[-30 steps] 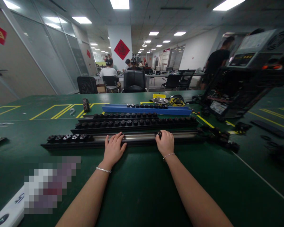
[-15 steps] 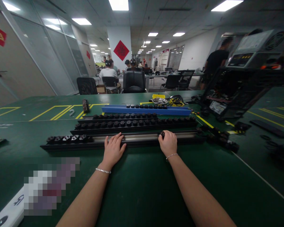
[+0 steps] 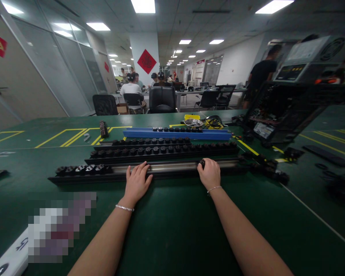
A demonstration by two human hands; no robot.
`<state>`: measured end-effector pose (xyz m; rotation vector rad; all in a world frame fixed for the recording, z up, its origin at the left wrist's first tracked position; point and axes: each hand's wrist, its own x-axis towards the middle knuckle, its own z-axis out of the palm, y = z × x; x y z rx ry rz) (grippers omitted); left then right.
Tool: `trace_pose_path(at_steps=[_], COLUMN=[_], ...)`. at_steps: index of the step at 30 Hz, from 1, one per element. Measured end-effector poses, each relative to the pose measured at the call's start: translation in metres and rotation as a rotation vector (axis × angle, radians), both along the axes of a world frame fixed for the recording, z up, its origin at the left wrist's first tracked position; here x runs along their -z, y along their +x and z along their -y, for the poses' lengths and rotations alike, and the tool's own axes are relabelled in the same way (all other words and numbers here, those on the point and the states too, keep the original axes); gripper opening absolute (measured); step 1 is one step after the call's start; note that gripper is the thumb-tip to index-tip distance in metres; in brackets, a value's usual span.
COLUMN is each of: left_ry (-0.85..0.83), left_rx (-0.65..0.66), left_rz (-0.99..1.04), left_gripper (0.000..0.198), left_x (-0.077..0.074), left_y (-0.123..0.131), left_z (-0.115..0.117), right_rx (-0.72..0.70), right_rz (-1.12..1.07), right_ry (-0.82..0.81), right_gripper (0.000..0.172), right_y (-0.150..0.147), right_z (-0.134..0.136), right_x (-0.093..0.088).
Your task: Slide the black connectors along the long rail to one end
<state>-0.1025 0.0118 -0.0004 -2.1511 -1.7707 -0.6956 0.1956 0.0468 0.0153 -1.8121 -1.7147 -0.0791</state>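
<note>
A long black rail (image 3: 172, 175) with a shiny metal strip lies across the green table in front of me. Several black knob-like pieces (image 3: 80, 169) sit in a row at its left end. Fingers spread, my left hand (image 3: 136, 182) rests flat on the rail near its middle. Farther right, my right hand (image 3: 209, 173) is closed around a small round black piece (image 3: 202, 163) on the rail; most of that piece is hidden by the fingers.
Behind lie more black rails (image 3: 163, 152) with rows of black pieces and a blue rail (image 3: 176, 134). A metal dish (image 3: 193, 122) stands beyond. An open computer case (image 3: 278, 111) is at right. At lower left lies a white object (image 3: 13, 251), partly pixelated.
My right hand has slid slightly to the right along the rail with the small black piece. My left hand has stayed in place.
</note>
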Motion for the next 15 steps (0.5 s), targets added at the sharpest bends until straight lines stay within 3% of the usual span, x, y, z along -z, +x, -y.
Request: trace_pose_path(at_steps=[15], left_ry=[-0.010], left_rx=[-0.002], left_rz=[0.016], left_gripper=[0.039], left_x=[-0.0017], left_y=[0.0007], left_z=[0.0006], right_rx=[0.017], right_rz=[-0.027], right_ry=[-0.022], right_gripper=[0.029], right_y=[0.0106], right_z=[-0.0006], right_x=[0.0004])
